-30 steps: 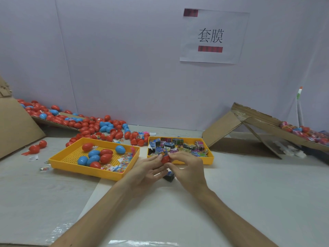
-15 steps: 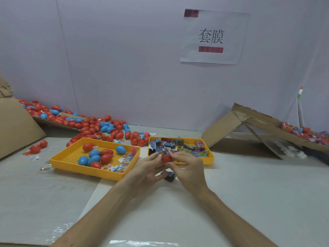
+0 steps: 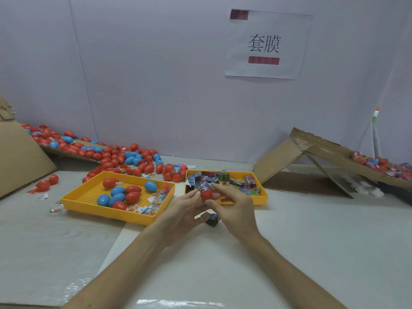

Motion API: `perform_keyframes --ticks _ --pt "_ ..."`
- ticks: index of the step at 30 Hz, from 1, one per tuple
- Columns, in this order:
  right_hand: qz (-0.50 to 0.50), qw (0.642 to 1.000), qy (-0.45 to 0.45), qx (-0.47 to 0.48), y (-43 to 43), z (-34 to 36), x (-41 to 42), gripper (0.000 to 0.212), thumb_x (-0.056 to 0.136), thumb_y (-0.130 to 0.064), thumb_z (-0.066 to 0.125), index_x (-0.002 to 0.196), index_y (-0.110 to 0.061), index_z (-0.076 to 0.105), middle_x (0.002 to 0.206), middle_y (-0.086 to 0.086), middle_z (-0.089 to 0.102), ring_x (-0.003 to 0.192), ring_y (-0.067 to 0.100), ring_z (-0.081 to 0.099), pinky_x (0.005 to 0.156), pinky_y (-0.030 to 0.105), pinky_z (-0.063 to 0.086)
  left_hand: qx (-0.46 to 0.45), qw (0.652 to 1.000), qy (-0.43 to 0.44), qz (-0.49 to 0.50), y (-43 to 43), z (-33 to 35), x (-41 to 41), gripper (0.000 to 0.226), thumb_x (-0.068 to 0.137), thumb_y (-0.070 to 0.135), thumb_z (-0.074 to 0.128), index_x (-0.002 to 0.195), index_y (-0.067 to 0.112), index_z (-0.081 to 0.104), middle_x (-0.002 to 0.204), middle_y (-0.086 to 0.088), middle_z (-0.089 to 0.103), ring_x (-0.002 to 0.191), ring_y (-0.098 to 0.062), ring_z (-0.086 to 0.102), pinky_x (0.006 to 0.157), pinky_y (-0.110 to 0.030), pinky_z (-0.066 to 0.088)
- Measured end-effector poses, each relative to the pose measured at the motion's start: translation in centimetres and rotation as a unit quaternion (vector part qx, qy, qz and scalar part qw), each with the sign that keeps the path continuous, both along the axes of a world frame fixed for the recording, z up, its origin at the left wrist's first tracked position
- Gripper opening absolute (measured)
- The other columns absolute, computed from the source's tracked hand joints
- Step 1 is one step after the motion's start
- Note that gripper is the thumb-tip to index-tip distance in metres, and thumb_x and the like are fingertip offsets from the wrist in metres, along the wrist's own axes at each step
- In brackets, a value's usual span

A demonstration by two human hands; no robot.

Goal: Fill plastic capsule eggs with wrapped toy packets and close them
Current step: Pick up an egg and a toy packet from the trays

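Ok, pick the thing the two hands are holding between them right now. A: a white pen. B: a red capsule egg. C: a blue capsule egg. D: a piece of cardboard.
B: the left hand and the right hand both pinch a red capsule egg, held in front of the yellow tray of packets.

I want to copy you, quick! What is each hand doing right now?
Left hand: holding the red egg.
Right hand: pinching the same red egg, thumb beneath.
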State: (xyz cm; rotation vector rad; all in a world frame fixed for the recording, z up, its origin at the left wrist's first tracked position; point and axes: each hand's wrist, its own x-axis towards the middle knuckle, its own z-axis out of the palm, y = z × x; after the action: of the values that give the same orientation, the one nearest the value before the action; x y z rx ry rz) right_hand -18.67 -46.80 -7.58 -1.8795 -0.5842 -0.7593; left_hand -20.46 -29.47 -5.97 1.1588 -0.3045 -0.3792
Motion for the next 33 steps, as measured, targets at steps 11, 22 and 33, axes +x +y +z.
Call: perform_keyframes --ticks 11,22,33 --pt "-0.012 0.994 -0.075 -0.081 -0.43 -0.23 0.18 0.048 0.078 0.003 0.077 0.123 -0.015 0.072 0.111 -0.006 0.071 0.104 -0.004 0.062 0.09 0.014 0.049 -0.027 0.997 0.033 0.059 -0.52 -0.47 0.19 0.042 0.091 0.032 0.071 0.127 0.011 0.067 0.122 -0.008 0.071 0.117 -0.021 0.067 0.102 -0.037 0.052" --pt "0.01 0.997 -0.05 -0.05 -0.25 -0.15 0.42 0.043 0.083 -0.01 0.08 0.125 -0.016 0.071 0.113 -0.011 0.07 0.106 -0.004 0.061 0.081 0.015 0.052 -0.08 0.993 0.053 0.065 -0.35 -0.14 0.16 0.043 0.085 0.019 0.072 0.127 0.012 0.061 0.12 -0.012 0.073 0.108 -0.018 0.072 0.086 -0.027 0.059" --pt "0.019 0.995 -0.079 -0.05 -0.59 -0.43 0.78 0.035 0.082 -0.011 0.08 0.117 -0.013 0.075 0.11 -0.006 0.074 0.101 0.002 0.067 0.083 0.02 0.055 -0.094 0.991 0.068 0.073 -0.47 -0.27 0.13 0.045 0.083 0.017 0.072 0.125 0.014 0.055 0.115 -0.01 0.075 0.111 -0.022 0.071 0.083 -0.027 0.06"
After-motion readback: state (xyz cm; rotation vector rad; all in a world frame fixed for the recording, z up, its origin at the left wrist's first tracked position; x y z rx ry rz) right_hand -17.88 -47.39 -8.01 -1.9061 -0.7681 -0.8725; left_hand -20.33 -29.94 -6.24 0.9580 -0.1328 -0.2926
